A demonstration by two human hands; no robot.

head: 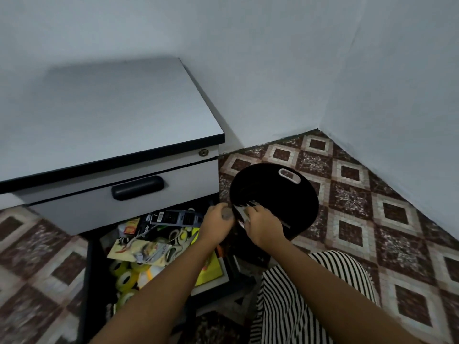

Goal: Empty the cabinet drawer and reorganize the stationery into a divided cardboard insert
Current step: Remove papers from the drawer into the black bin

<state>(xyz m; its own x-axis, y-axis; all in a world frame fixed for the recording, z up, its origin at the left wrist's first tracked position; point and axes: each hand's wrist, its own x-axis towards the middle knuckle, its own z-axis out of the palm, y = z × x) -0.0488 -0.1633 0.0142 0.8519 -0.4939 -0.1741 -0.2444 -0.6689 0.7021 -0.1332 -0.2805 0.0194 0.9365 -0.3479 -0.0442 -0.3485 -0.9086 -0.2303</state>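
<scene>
Emptying step: a black-and-white bundle (241, 212) is gripped by left hand (218, 219) and right hand (263, 227) — next to be set on the black board (273, 192) just beyond; drawer (87, 274) below them is judged uncleared

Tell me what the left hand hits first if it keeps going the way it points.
Likely the black round board on the floor, just past the small black-and-white item held by the left hand and right hand. Height is unclear, so it may pass above the board.
</scene>
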